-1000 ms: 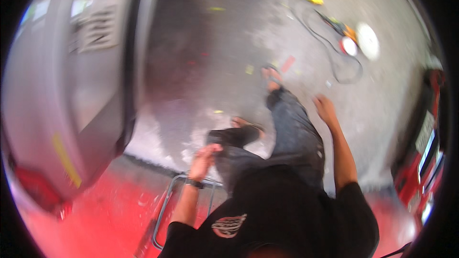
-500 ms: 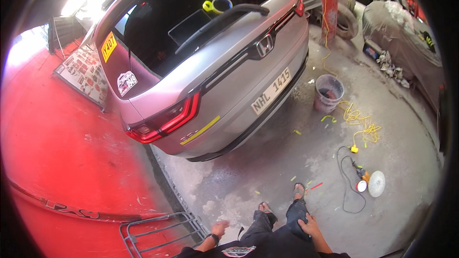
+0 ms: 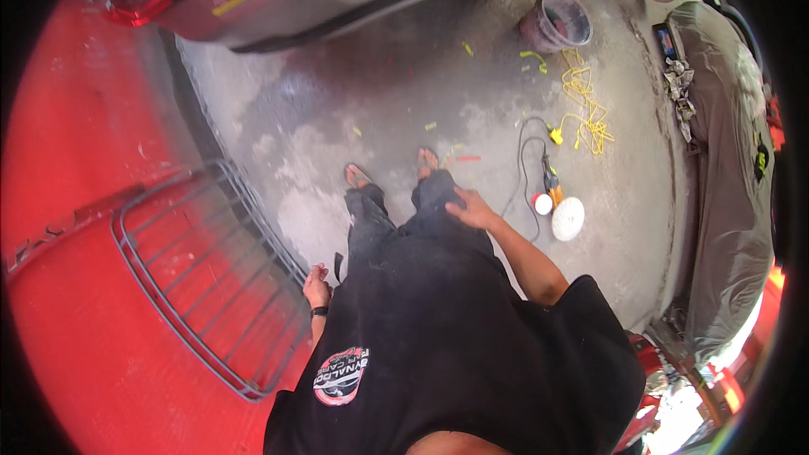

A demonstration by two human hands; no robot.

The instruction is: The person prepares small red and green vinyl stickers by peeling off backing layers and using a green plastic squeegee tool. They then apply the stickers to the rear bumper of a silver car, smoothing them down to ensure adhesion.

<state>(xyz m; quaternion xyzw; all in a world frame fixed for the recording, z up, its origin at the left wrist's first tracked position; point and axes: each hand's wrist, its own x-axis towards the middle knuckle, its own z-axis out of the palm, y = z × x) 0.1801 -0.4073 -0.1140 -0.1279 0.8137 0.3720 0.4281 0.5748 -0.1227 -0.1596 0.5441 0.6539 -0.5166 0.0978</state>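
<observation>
My left hand [image 3: 317,286] hangs by my left side, next to the grey metal rack [image 3: 139,263]. Its fingers are loosely bent and apart, with nothing seen in them. A short black strap [image 3: 339,266] sticks out beside it. My right hand [image 3: 474,209] rests on my right thigh, fingers spread over the dark trousers [image 3: 434,202]. On the floor to the right lies an orange and black power polisher [image 3: 552,181] with a round white pad [image 3: 568,219]. A red and white round container [image 3: 542,203] stands against it.
A silver car [image 3: 278,0] stands ahead, its rear cut off by the upper edge. Beyond the polisher lie a tangled yellow cord [image 3: 581,93] and a stained bucket [image 3: 563,21]. Tape scraps [image 3: 468,158] dot the floor. A red panel [image 3: 93,118] fills the left; a covered vehicle [image 3: 725,177] stands right.
My view has tipped down, so the car has slid toward the top and more of my body shows. My right hand stays on my thigh; my left hand stays low at my side.
</observation>
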